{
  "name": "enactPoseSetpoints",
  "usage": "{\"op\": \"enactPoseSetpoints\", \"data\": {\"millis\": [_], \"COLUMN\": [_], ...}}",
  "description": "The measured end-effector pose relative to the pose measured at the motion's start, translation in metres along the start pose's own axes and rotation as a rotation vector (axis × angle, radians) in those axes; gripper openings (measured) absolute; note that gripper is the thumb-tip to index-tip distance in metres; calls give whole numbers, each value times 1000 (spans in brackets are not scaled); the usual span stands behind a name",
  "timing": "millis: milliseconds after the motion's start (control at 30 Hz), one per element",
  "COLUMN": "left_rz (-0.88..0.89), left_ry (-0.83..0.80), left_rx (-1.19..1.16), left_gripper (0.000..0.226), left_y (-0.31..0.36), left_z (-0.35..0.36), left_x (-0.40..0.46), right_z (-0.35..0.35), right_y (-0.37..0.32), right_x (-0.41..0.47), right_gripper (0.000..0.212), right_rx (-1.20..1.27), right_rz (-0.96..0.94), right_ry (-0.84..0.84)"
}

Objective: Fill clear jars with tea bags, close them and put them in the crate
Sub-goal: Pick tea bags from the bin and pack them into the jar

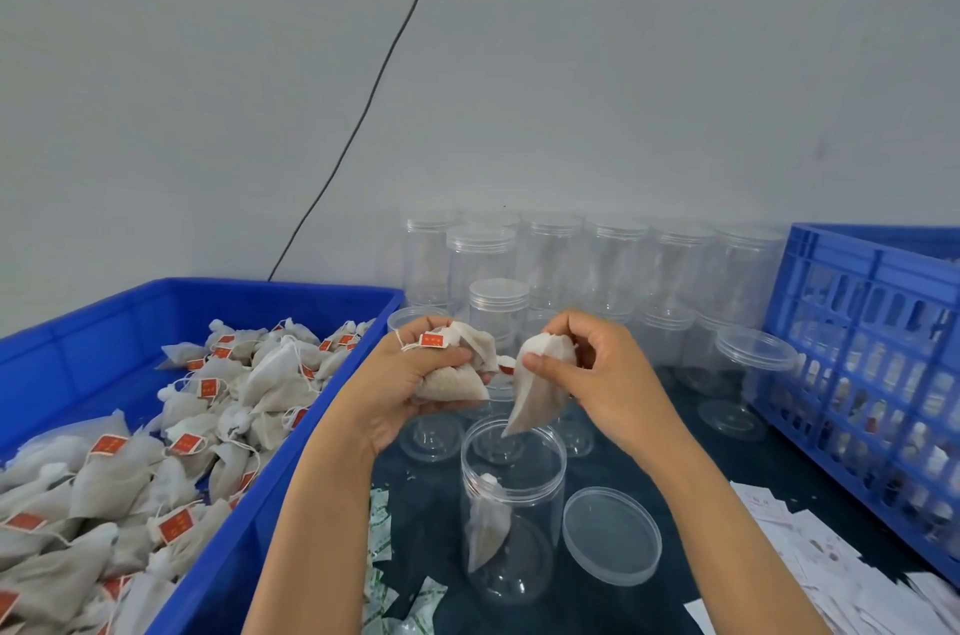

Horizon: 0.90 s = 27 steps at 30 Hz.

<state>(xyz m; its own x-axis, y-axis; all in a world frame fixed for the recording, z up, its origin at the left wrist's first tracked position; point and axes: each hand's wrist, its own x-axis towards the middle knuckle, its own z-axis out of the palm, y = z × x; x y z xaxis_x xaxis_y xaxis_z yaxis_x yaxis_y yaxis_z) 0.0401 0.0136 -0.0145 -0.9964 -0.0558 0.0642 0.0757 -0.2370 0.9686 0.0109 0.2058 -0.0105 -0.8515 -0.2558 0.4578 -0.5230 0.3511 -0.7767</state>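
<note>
Right hand (587, 364) pinches a white mesh tea bag (535, 382) above the open clear plastic jar (511, 504), left hand (415, 374) grips spare bags; tangled strings could drag one out.

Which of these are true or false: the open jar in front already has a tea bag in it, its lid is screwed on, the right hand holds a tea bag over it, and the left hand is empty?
1. The open jar already holds a tea bag. True.
2. Its lid is screwed on. False: the lid lies flat on the table beside the jar.
3. The right hand holds a tea bag above the jar's mouth. True.
4. The left hand is empty. False: it grips a bunch of tea bags.
</note>
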Motion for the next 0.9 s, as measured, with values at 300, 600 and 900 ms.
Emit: {"op": "enactPoseSetpoints", "data": {"millis": [300,600,900], "left_rz": [111,121,42], "left_ry": [120,165,24], "left_rx": [105,48,-165], "left_gripper": [13,31,18], "left_y": [4,9,9], "left_z": [-4,-3,2], "left_x": [-2,-6,-5], "right_z": [-5,-15,-6], "right_y": [-6,-18,-2], "right_x": [-7,-10,-8], "right_gripper": [11,10,36], "right_rx": [106,296,-165], "right_rz": [54,-3,108], "right_ry": [-255,-106,-220]}}
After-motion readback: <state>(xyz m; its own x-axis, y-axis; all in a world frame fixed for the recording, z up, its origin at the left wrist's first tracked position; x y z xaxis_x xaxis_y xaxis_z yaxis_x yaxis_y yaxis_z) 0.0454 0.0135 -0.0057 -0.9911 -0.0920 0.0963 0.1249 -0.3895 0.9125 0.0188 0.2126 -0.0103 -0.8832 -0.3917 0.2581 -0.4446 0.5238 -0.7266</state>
